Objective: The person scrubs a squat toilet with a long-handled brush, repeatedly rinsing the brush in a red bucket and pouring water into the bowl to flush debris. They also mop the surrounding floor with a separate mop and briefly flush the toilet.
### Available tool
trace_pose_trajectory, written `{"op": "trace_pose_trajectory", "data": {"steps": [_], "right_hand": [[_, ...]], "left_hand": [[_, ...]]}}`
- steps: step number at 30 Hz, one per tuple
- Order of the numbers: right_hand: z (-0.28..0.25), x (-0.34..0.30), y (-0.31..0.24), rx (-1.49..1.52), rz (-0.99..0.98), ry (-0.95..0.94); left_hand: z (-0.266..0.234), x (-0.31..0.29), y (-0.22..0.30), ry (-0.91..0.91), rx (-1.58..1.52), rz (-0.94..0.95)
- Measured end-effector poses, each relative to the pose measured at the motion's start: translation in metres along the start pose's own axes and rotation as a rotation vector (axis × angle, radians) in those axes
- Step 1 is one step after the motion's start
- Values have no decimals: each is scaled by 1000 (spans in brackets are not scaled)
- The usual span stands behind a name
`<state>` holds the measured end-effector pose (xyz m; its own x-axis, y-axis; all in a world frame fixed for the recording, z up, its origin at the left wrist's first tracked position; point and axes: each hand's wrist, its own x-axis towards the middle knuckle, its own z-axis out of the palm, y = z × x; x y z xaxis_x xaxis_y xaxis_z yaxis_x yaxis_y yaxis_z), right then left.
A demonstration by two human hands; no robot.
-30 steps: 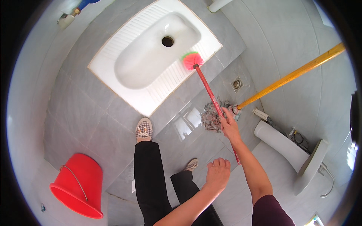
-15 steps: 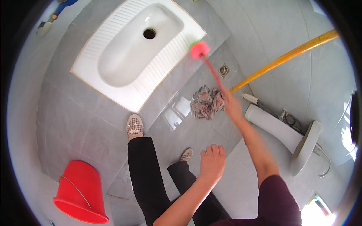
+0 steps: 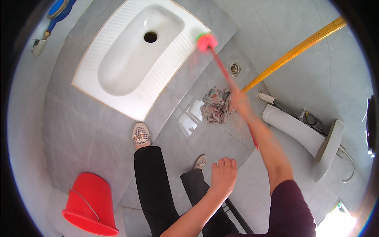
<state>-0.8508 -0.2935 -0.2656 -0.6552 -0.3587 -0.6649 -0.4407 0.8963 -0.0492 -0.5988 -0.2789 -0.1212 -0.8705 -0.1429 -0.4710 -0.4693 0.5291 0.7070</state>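
My right hand point(image 3: 239, 100) is closed around the red handle of a toilet brush point(image 3: 224, 67), somewhat blurred by motion. The brush's round pink and green head point(image 3: 206, 42) is at the right rim of a white squat toilet point(image 3: 118, 103); I cannot tell whether it touches. Past my wrist, the handle's end sticks out along my forearm. My left hand point(image 3: 224, 173) hovers in front of my legs, fingers curled in, with nothing seen in it. Just left of my right hand, lower down on the floor, lies the grey and reddish cloth head of a mop point(image 3: 216, 106).
The mop's yellow pole point(image 3: 296, 54) slants up to the right. A floor drain point(image 3: 234, 70) lies near the wall. At the right stands a white pedestal washbasin point(image 3: 296, 128) with pipes behind. A red bucket point(image 3: 90, 203) stands lower left. A blue-handled valve point(image 3: 49, 33) is upper left.
The whole view has shifted a little. My right hand still grips the brush, its head remaining by the toilet's right edge. More of the handle's end now shows below my wrist.
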Motion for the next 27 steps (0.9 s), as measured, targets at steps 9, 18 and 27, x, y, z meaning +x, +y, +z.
{"op": "trace_pose_trajectory", "data": {"steps": [9,18,27], "right_hand": [[20,-78,-7,-18,-101,-121],[-93,5,-151,518,57,-186],[-81,102,-246,1372,360,-830]], "left_hand": [[-10,7,-8,20,-39,-24],[-49,27,-39,218,-77,-84],[-88,39,-67,193,-253,-88]]}}
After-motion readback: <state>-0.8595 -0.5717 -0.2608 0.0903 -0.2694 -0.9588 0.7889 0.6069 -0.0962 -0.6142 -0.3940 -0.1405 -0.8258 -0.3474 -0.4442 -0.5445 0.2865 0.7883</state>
